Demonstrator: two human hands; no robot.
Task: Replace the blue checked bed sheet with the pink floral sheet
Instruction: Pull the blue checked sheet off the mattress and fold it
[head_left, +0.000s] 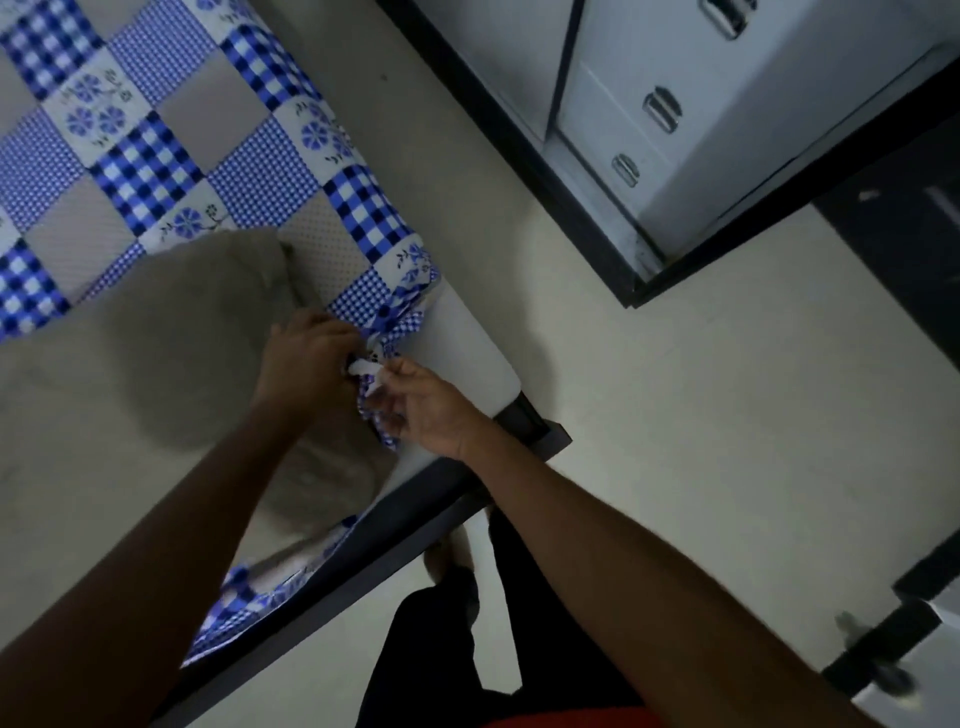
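Blue checked patchwork bed sheet (156, 140), cotton print with floral and dotted squares — spread flat over the bed across the upper left of the frame. Its near corner is pulled off and bunched into a twist at centre frame, between my two hands. A further strip of its edge shows at lower left, lying along the bed's side.

Left hand (311, 358) — centre frame, fingers curled down over the bunched corner, gripping it from the bed side.

Right hand (423, 410) — just right of the left one, thumb and forefinger pinching a pale fold of the same corner; the remaining fingers are loosely curled below it.

White mattress corner (467, 353) — bared, just right of the bunched cloth.

Grey-beige soft pillow (171, 332) — left of centre, resting on the sheet, touching my left wrist.

Dark bed frame (363, 561) — runs diagonally from lower left up to the mattress corner.

White drawer cabinet with metal handles (675, 130) — upper right, set in a dark surround.

Cream floor (727, 415) — right half of the frame.
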